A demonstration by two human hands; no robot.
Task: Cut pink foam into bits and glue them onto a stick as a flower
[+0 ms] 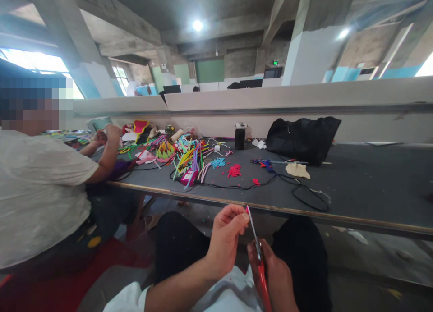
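Observation:
My left hand [230, 233] is closed in a pinch on a small pink-red piece [247, 210], most of it hidden by the fingers. Right at that piece are the blade tips of a pair of scissors [260, 262] with red handles. My right hand [275, 271] grips the scissors above my lap, blades pointing up and away. On the table beyond lie a pile of red bits [234, 170], a smaller red cluster [255, 181] and a pile of blue bits [218, 162].
Colourful fuzzy stems [192, 156] are heaped on the dark table [365, 181]. A glue gun [267, 164] with a black cord, a beige cloth [297, 170], a black bag [301, 138] and a dark box [240, 139] stand or lie rightward. A co-worker [43, 181] sits at left.

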